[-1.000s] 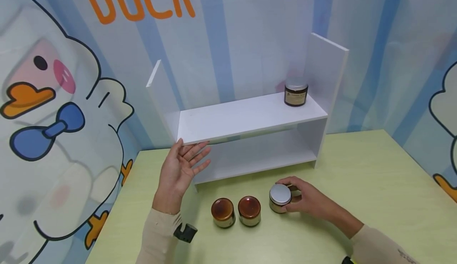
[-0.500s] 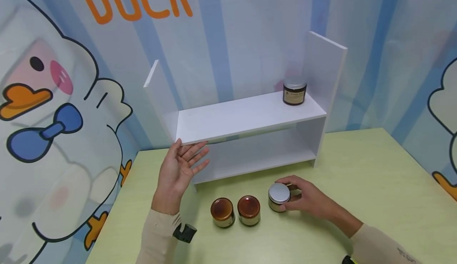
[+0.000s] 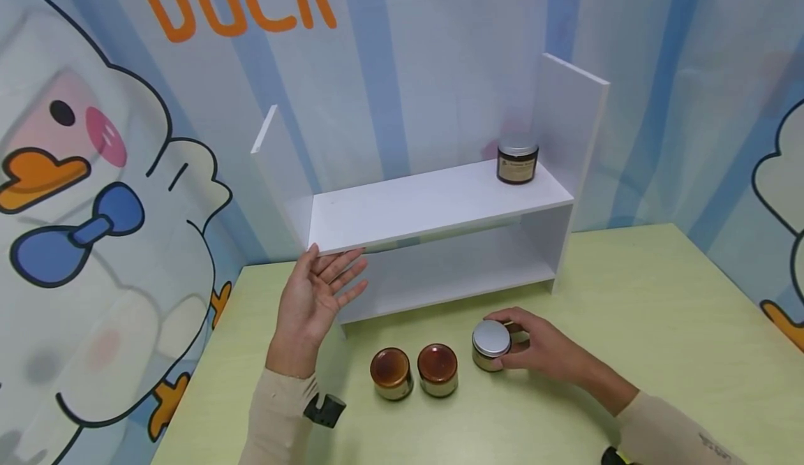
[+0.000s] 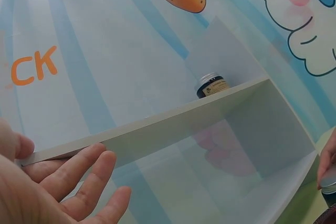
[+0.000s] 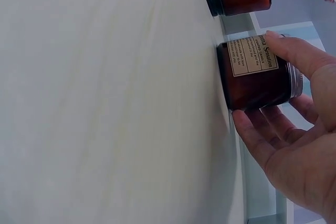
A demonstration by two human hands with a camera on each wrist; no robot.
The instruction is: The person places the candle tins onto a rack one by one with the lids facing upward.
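With thumb and fingers, my right hand (image 3: 534, 346) holds a silver-lidded scented candle jar (image 3: 492, 339) upright on the table. In the right wrist view, the candle jar (image 5: 257, 72) shows dark amber glass and a beige label, thumb on the label side. My left hand (image 3: 314, 304) pinches the upper board of the white shelf (image 3: 433, 203) at its front left corner, its other fingers spread below. The left wrist view shows the shelf board (image 4: 157, 124) between thumb and index finger. Two candle jars, one left (image 3: 391, 373) and one nearer (image 3: 437, 369), stand with amber glass facing up.
Another silver-lidded candle jar (image 3: 518, 161) stands at the right end of the upper board, beside the tall side panel (image 3: 573, 130). A lower board (image 3: 452, 269) runs beneath it. The light green table (image 3: 659, 311) meets a duck-printed backdrop (image 3: 440, 67) behind.
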